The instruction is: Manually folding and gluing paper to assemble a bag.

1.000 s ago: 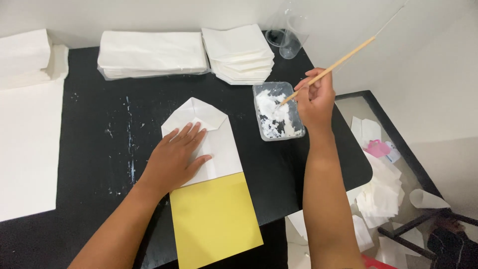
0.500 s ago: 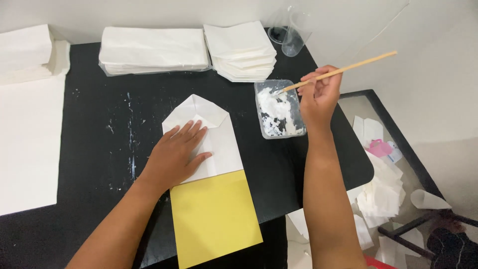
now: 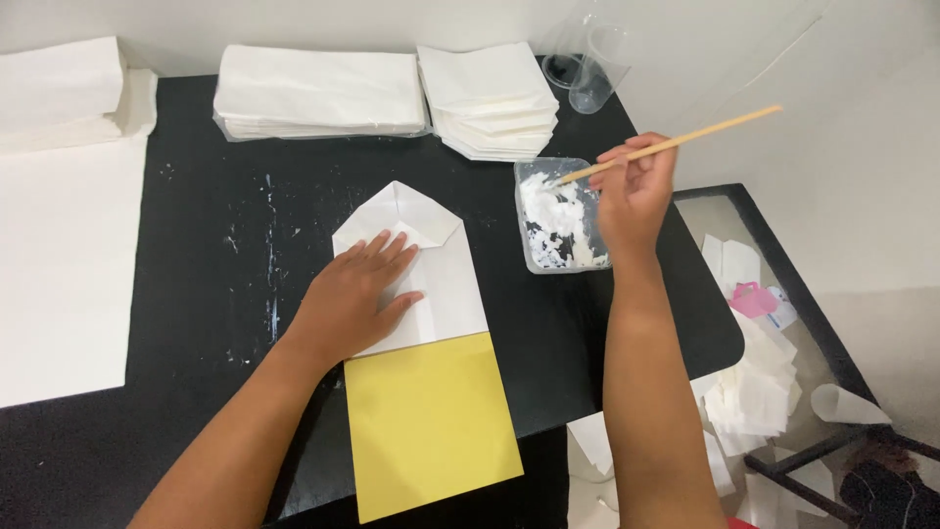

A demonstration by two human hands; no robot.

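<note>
Stick [image 3: 676, 144] tip lowered to tray [image 3: 561, 217] rim, right fingers [image 3: 627, 157] gripping it, left hand [image 3: 348, 299] flat on paper [image 3: 441, 264]

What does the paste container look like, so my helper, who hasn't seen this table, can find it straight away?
On the black table, look just right of the folded white paper piece that the left hand presses flat. There sits a small clear plastic tray smeared with white paste, the right hand's thin wooden stick dipping into it. Unlike the clear cups behind it, it is shallow and rectangular.

Matt white paper bag [image 3: 431, 264]; wooden stick [image 3: 676, 144]; clear plastic tray [image 3: 560, 217].
</note>
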